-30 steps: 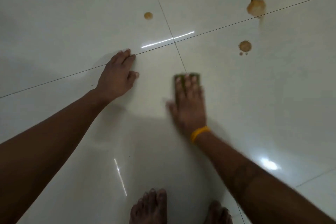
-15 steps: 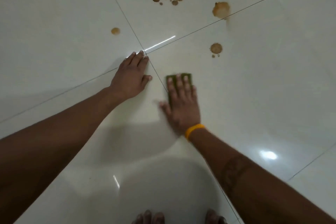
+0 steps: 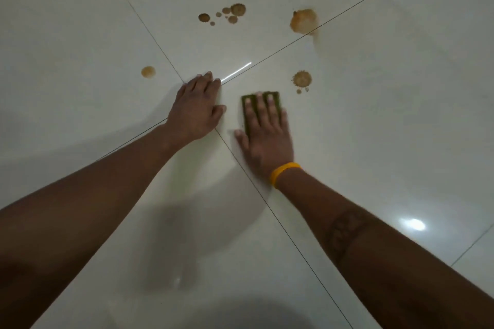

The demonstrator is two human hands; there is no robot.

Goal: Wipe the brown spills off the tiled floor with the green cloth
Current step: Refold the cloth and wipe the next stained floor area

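My right hand [image 3: 264, 133], with a yellow wristband, presses flat on the green cloth [image 3: 276, 99] on the white tiled floor; the fingers cover most of the cloth. My left hand [image 3: 196, 108] lies flat on the floor beside it, fingers at the tile joint crossing, holding nothing. Brown spills lie beyond the hands: a round spot [image 3: 302, 79] just up and right of the cloth, a big blotch [image 3: 303, 21] on the joint line, a cluster of drops [image 3: 227, 14] further back, and a single spot [image 3: 148, 71] to the left.
Glossy white tiles [image 3: 387, 115] with thin dark joint lines run in all directions. A bright light reflection [image 3: 413, 224] shows at the lower right. My own shadow falls across the near floor.
The view has tipped forward, so my feet have left the frame. Both hands have shifted forward along the floor, and the cloth now lies closer to the round spot.
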